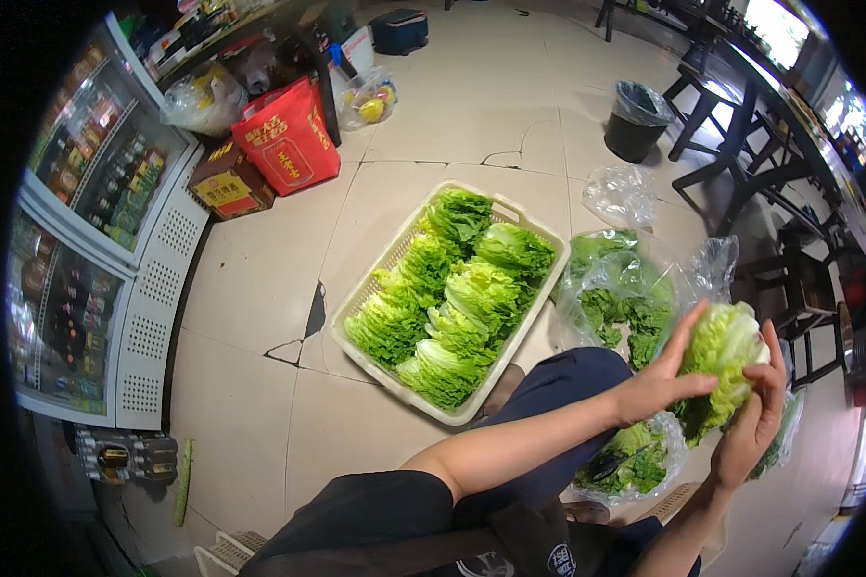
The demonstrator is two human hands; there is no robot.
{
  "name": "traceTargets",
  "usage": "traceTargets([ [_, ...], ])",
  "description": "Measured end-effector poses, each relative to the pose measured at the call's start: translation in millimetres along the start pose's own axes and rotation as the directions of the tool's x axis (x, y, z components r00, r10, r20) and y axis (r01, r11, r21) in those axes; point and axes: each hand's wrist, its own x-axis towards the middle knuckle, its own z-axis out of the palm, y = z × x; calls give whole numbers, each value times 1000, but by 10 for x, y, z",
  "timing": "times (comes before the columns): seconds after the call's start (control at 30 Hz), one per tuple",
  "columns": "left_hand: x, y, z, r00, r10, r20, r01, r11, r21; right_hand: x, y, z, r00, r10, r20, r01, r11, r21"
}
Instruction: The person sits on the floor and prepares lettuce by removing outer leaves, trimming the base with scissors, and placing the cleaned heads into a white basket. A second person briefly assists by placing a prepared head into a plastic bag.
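Note:
My left hand (660, 395) and my right hand (754, 415) together hold a head of leafy lettuce (722, 353) at the right, the left on its near side and the right around its far side. Below it, an open plastic bag of loose green leaves (631, 461) has a dark object (613, 464) lying on the leaves, too unclear to name. A larger clear plastic bag with greens (620, 270) lies beyond my left hand. Before me, a cream plastic basket (563, 249) holds several lettuce heads (476, 296) in two rows.
A glass-door drinks fridge (126, 278) stands left, beside a brown carton (231, 184) and a red paper bag (289, 141). A lined bin (635, 130), crumpled plastic (620, 195) and dark stools (707, 101) are at the right. Some floor tiles (285, 350) are cracked.

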Motion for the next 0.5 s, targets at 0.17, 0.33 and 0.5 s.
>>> traceTargets([
  [0.17, -73, 371, -463, 929, -12, -369, -86, 965, -247, 417, 68, 795, 957, -76, 281, 22, 981, 193],
  [0.33, -328, 345, -1399, 788, 144, -598, -216, 975, -50, 815, 283, 1579, 809, -107, 578, 79, 994, 74],
  [0.5, -643, 273, -2179, 545, 191, -817, -187, 977, 103, 909, 502, 1943, 797, -113, 593, 73, 993, 92],
])
